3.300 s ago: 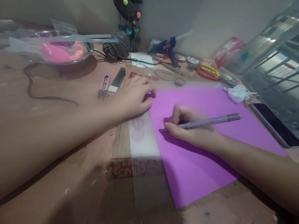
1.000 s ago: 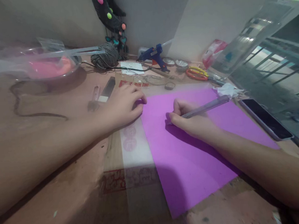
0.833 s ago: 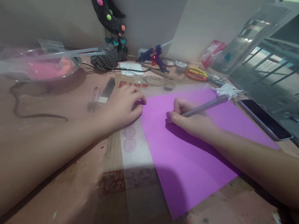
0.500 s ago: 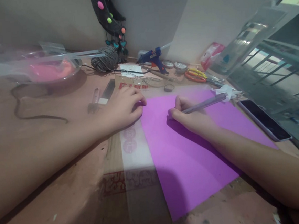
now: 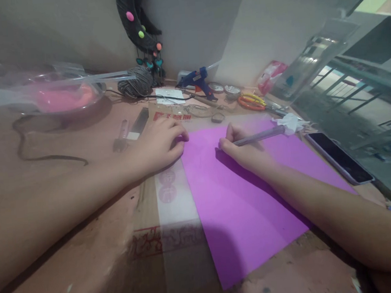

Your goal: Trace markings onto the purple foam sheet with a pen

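A purple sheet of paper [image 5: 255,214] lies over a brown, red-printed cardboard piece [image 5: 148,240]. My right hand [image 5: 243,149] pinches a greyish pen [image 5: 262,135], its tip down by the upper left part of the sheet and its barrel slanting up to the right. At the sheet's upper left edge rests my left hand [image 5: 166,142], palm down with fingers loosely bent and thumb apart, gripping nothing. Fine marks on the paper under the right hand are too faint to make out.
Behind the sheet are a blue glue gun [image 5: 197,79], grey yarn [image 5: 136,82], scissors [image 5: 253,101] and small dishes [image 5: 232,90]. A phone [image 5: 340,157] lies at right, a cutter [image 5: 138,126] beside my left hand. A clear-covered pink bowl [image 5: 63,100] stands far left.
The view has shifted slightly, so everything sits a little further left. My right hand keeps the pen on the sheet; my left hand stays at the paper's edge.
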Motion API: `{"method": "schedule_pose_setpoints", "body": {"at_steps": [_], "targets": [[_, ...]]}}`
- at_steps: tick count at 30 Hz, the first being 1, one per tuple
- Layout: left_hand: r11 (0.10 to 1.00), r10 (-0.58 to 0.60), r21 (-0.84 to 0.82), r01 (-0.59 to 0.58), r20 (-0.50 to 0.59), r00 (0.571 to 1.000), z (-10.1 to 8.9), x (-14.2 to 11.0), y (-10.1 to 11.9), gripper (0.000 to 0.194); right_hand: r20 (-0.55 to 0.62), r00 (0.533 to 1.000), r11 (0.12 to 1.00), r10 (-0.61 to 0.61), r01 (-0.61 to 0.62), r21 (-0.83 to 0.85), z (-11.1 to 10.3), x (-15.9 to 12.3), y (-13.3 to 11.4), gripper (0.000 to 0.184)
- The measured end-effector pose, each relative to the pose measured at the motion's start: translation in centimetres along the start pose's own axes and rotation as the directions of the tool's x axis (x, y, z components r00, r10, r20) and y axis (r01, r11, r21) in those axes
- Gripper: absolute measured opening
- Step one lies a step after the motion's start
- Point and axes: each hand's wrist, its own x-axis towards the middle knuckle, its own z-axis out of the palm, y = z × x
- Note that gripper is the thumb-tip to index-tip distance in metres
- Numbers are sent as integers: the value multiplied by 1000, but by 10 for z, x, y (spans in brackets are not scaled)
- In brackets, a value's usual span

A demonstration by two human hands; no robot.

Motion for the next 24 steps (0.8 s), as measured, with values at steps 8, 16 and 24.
{"method": "schedule_pose_setpoints", "body": {"at_steps": [8,16,24], "targets": [[1000,-2,7,3,-6,1000,0,-1,-1,31,-36,999,996,-31,34,80,0,8,12,28],[1000,-18,6,18,-3,1000,-1,0,1,30,-9,998,995,-69,69,68,4,12,11,28],[1000,-14,14,14,1,1000,-1,0,0,30,-2,1000,999,-30,31,26,3,10,6,27]]}}
